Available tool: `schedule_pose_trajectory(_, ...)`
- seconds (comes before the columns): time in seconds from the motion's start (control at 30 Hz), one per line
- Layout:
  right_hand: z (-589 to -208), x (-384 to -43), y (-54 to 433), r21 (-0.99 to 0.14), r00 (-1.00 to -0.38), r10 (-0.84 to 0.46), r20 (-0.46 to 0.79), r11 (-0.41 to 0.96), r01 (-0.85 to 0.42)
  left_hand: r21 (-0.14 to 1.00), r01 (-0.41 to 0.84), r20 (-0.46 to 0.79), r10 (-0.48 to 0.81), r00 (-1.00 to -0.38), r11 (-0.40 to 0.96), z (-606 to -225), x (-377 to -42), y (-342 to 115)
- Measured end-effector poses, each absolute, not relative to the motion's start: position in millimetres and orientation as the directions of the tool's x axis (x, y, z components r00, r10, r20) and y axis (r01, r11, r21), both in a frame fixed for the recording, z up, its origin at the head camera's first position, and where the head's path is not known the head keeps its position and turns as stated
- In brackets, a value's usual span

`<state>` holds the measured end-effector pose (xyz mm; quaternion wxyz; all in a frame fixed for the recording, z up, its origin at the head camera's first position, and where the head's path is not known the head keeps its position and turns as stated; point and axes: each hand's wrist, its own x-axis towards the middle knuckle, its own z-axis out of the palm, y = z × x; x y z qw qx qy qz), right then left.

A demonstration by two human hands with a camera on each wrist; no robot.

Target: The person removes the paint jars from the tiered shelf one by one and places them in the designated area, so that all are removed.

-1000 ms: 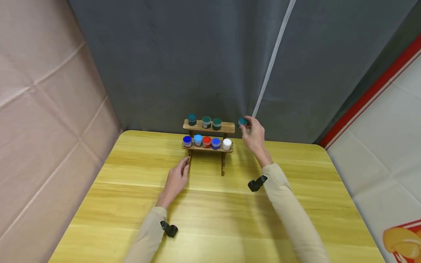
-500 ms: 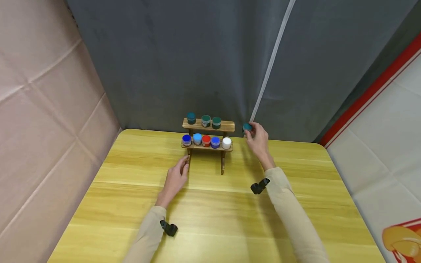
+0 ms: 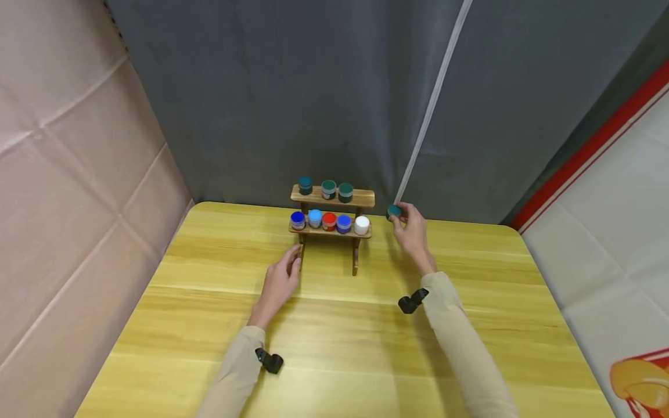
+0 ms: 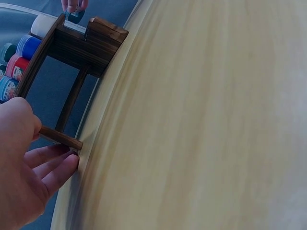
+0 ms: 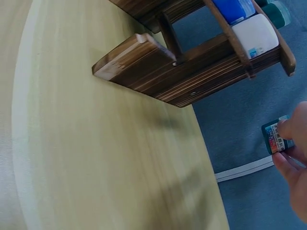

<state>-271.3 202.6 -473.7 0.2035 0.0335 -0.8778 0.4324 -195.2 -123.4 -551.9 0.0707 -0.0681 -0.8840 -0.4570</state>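
A small two-tier wooden rack (image 3: 364,199) stands near the table's back edge. My left hand (image 3: 277,285) grips its left leg; in the left wrist view the leg (image 4: 62,138) lies between thumb and fingers. To the right of the rack, my right hand (image 3: 413,235) pinches a teal-lidded paint jar (image 3: 394,212) over the table's back edge. A printed label shows on that jar (image 5: 275,139) in the right wrist view. Three jars with teal and green lids, among them a green-lidded jar (image 3: 345,193), sit on the upper shelf, its right end bare.
The lower shelf carries a row of jars: dark blue (image 3: 298,220), light blue (image 3: 315,218), red (image 3: 329,221), violet-blue (image 3: 344,224) and a white jar (image 3: 362,224). A grey curtain (image 3: 272,104) hangs behind the yellow wooden table (image 3: 334,348).
My right hand has moved with the jar rightward and down, away from the upper shelf's right end. The left hand keeps its grip on the rack's leg.
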Motion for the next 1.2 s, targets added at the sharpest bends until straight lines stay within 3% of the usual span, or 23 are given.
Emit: schedule_pose_trajectory(1.2,-528,-253,197,-0.817,-0.972,0.132,0.193,0.571,-0.085,0.801,0.192,0.202,0.045,-0.978,0.567,-554,-196,-122)
